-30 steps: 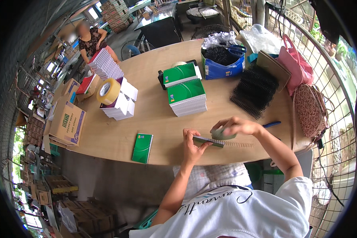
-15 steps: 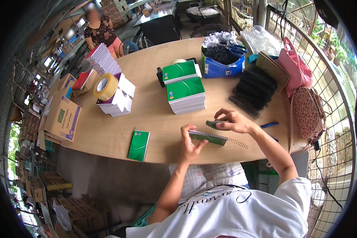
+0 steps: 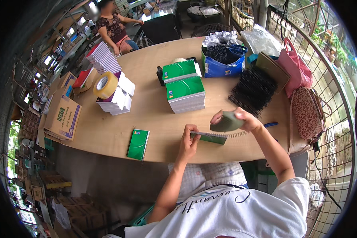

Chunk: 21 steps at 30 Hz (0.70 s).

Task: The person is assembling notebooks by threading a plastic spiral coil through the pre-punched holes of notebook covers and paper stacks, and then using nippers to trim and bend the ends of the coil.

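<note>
My left hand (image 3: 189,143) grips a green notebook (image 3: 212,138), tilted on its edge just above the table. A spiral binding coil (image 3: 238,134) runs along its upper edge and sticks out past the right end. Above it, my right hand (image 3: 248,119) is closed around a flat olive-green piece (image 3: 227,122), whose kind I cannot make out. To the left lies another green notebook (image 3: 138,144) with its own coil. Beyond my hands stand two stacks of green notebooks, the front one (image 3: 185,88) taller than the back one (image 3: 179,70).
Black coils (image 3: 253,90) lie at the right, near a blue box (image 3: 223,65) of coils, blue pliers (image 3: 271,124), a pink bag (image 3: 294,67) and a patterned bag (image 3: 308,112). At the left are a tape roll (image 3: 106,85) on paper pads and a carton (image 3: 62,117). A person (image 3: 114,29) is beyond.
My right hand has turned the olive-green piece so its broad face shows. My left fingers have closed more around the notebook. The person beyond the table has shifted right and reaches out an arm.
</note>
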### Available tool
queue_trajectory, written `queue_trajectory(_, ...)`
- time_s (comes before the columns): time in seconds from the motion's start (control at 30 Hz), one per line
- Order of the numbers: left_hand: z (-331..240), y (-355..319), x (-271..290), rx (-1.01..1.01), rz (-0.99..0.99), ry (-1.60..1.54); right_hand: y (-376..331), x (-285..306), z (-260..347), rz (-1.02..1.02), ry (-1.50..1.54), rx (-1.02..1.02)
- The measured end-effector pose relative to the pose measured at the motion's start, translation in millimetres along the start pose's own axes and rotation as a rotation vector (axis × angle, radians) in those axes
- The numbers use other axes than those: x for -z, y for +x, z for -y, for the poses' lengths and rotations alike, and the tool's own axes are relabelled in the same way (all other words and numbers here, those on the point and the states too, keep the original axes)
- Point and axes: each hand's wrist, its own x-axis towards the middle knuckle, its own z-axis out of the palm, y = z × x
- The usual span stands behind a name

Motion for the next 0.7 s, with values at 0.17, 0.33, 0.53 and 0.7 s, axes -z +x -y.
queue_trajectory(0.17,8.7,3.9,-3.2,-0.127,0.008,0.019,5.3,6.0,-10.0,0.001,-0.499,-0.156)
queue_trajectory(0.33,-1.1,6.3,-7.7,-0.103,0.044,0.082,2.2,3.6,-5.1,-0.088,-0.348,-0.222)
queue_trajectory(0.53,-6.5,14.9,-4.0,-0.188,0.094,0.156,-0.1,1.6,6.1,0.071,0.239,0.120)
queue_trajectory(0.7,-10.0,18.9,-3.4,-0.150,0.108,0.152,-3.2,20.8,-6.6,-0.037,-0.395,-0.189)
